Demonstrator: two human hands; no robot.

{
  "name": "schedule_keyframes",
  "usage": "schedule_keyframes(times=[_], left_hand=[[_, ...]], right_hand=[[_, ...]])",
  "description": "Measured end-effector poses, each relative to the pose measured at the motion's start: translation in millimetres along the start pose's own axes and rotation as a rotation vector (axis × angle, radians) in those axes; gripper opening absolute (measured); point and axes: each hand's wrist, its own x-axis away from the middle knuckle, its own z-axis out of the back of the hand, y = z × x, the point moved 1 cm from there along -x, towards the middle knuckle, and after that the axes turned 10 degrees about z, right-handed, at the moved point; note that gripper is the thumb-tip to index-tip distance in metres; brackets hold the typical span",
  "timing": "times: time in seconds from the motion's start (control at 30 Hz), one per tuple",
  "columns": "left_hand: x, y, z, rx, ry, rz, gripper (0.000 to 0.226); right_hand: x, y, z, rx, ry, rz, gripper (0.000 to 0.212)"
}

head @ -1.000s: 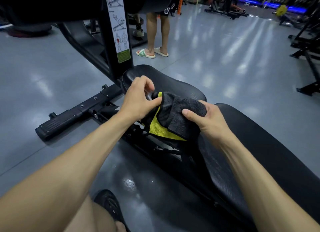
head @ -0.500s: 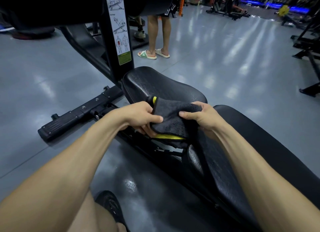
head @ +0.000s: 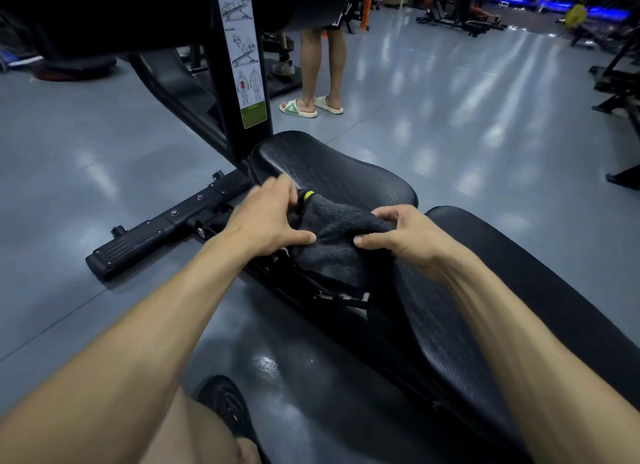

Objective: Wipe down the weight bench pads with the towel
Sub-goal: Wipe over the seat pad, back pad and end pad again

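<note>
Gripping the towel (head: 341,245) with both hands: our left hand (head: 268,221) pinches its left edge, thumb on top, fingers curled over the far side; our right hand (head: 403,236) clamps the right edge between thumb and fingertips. Towel is dark grey with a yellow-green tab at the far corner. It's bunched, draped over the gap between the seat pad (head: 332,172) and the long back pad (head: 519,290), near edge hanging down toward the frame hardware. Both pads are black, glossy, textured. We see the frame upright (head: 239,65) just beyond the seat pad, carrying an exercise diagram sticker, and a black foot bar (head: 156,231) running left across the grey floor (head: 450,117). Another person's legs in slides (head: 311,107) stand past the upright. Our knee and dark shoe (head: 225,404) sit bottom left.
</note>
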Motion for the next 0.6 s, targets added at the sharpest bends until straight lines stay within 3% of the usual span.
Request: schedule_keyframes(times=[0.07, 0.13, 0.23, 0.37, 0.43, 0.6], left_hand=[[3, 7, 6, -0.001, 0.019, -0.225, 0.088], [7, 12, 9, 0.074, -0.081, -0.377, 0.085], [6, 2, 5, 0.262, -0.286, -0.266, 0.051], [4, -21, -16, 0.360, -0.365, -0.139, 0.050], [3, -29, -30, 0.343, -0.350, -0.071, 0.048], [15, -28, -36, 0.278, -0.118, 0.179, 0.054]], right_hand=[[-5, -19, -4, 0.044, -0.045, 0.067, 0.016], [-13, -37, -8, 0.122, -0.084, 0.133, 0.016], [-22, -45, -16, 0.124, -0.061, 0.206, 0.022], [-24, -19, -28, 0.427, -0.159, 0.195, 0.048], [-25, -5, -29, 0.514, -0.187, 0.156, 0.048], [-28, -14, -35, 0.602, -0.163, 0.247, 0.032]])
